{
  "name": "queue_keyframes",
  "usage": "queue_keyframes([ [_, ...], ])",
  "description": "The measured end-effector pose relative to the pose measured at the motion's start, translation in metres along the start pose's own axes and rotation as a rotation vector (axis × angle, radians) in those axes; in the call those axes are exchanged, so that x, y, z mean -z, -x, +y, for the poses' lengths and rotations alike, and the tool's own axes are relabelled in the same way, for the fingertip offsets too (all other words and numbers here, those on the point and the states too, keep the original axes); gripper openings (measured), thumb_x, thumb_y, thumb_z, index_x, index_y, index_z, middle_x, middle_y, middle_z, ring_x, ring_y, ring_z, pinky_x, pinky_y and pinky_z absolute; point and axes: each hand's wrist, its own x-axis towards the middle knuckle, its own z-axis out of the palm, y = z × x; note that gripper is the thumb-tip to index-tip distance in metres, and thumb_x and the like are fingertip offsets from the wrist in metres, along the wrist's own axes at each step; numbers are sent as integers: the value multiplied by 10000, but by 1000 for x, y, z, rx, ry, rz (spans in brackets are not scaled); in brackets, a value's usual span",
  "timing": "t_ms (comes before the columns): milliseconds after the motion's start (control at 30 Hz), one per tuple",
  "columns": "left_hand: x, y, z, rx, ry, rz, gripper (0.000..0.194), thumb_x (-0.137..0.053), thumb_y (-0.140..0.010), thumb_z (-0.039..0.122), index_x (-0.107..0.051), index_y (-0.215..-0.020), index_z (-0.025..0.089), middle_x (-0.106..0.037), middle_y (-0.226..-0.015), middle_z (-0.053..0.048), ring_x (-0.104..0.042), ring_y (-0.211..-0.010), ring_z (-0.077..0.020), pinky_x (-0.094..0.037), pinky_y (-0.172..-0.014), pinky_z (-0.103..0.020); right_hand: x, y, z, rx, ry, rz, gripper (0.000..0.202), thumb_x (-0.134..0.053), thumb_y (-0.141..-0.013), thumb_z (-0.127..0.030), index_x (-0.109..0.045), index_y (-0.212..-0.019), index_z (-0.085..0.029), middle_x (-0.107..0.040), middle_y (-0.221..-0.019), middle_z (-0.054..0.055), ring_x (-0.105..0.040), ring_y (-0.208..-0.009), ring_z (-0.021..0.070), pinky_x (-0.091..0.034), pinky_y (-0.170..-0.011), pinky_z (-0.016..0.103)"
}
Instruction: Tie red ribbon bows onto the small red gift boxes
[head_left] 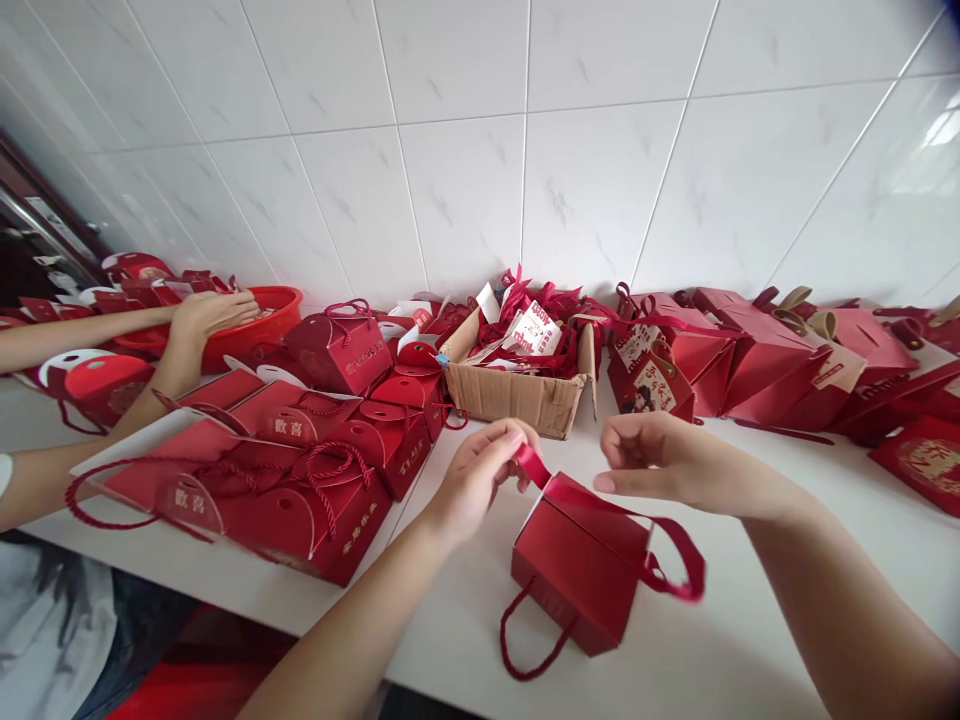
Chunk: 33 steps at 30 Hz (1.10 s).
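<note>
A small dark red gift box [574,565] lies on the white table in front of me. A red cord handle [517,665] hangs from its near side. Between thumb and fingers, my left hand [480,475] pinches one end of a shiny red ribbon [682,560]. The ribbon runs across the top of the box and loops loosely off its right side. Just beyond the box, my right hand [660,465] hovers with curled fingers and the thumb apart from them. Nothing shows in its grasp, though the inner fingers are partly hidden.
Behind stands a cardboard box [517,395] of red ribbons and printed tags. Red boxes with cord handles [300,470] crowd the left; larger red gift boxes [705,350] line the right. Further left, a co-worker's hands [210,318] reach to a red basin [281,325]. A tiled wall [465,190] closes the back.
</note>
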Motion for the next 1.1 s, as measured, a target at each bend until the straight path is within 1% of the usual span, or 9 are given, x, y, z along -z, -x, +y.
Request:
queue_keyframes([
  [100, -6, -6, 24, -45, 58, 86, 276, -525, -868, 360, -534, -692, 148, -605, -838, -14, -442, -480, -46, -330, -435, -201, 11, 23, -12, -57, 268, -16, 358, -709, -748, -367, -423, -628, -187, -365, -554, -53, -287, -500, 69, -221, -427, 211],
  [167, -12, -12, 43, -72, 103, 101, 272, -500, -873, 354, -497, -682, 161, -637, -819, -12, -489, -446, -55, -323, -402, -199, 13, 36, -20, -101, 438, -83, 323, -674, -773, -376, -456, -631, -184, -399, -555, -40, -306, -495, 72, -223, -421, 208],
  [233, -19, -19, 61, -129, 139, 84, 250, -492, -872, 330, -494, -680, 171, -629, -741, 8, -508, -428, -60, -348, -404, -196, 12, 46, -24, -110, 564, -139, 290, -636, -798, -401, -513, -649, -184, -482, -591, -15, -383, -517, 86, -267, -438, 204],
  [367, -30, -33, 92, -258, 187, 138, 257, -496, -861, 306, -482, -639, 178, -545, -608, 31, -508, -447, -60, -373, -416, -182, 1, 53, -20, -18, 664, -210, 241, -586, -828, -446, -624, -757, -219, -618, -740, 18, -539, -654, 136, -383, -554, 222],
  [500, -28, -41, 113, -383, 264, 206, 267, -487, -850, 246, -467, -590, 183, -489, -550, 31, -468, -428, -59, -347, -390, -180, -14, 53, -17, -12, 712, -163, 142, -566, -840, -366, -634, -824, -243, -655, -813, 18, -578, -711, 163, -397, -603, 248],
  [600, -19, -43, 119, -463, 272, 267, 266, -515, -824, 220, -473, -563, 186, -467, -524, 31, -451, -431, -61, -328, -384, -180, -23, 49, -21, -3, 734, -135, 103, -558, -835, -321, -620, -836, -239, -646, -786, 22, -574, -707, 175, -399, -626, 267],
  [700, -11, -44, 121, -482, 239, 312, 291, -502, -817, 204, -461, -530, 181, -447, -505, 27, -429, -420, -64, -301, -371, -191, -27, 43, -23, -10, 749, -100, 78, -557, -824, -298, -593, -865, -241, -635, -827, 25, -568, -733, 185, -397, -635, 279],
  [900, -9, -42, 123, -569, 198, 253, 301, -456, -812, 144, -495, -513, 143, -446, -504, 11, -452, -434, -75, -290, -370, -204, -27, 23, -13, -37, 707, -25, 73, -502, -855, -300, -482, -881, -234, -601, -930, 19, -553, -778, 178, -406, -642, 290],
  [1100, -1, -39, 128, -618, 163, 286, 304, -442, -792, 134, -532, -501, 136, -424, -483, 13, -441, -424, -82, -304, -379, -202, -20, -5, 5, -73, 551, 43, 266, -575, -785, -307, -422, -989, -232, -594, -1058, 49, -581, -874, 188, -444, -649, 277],
])
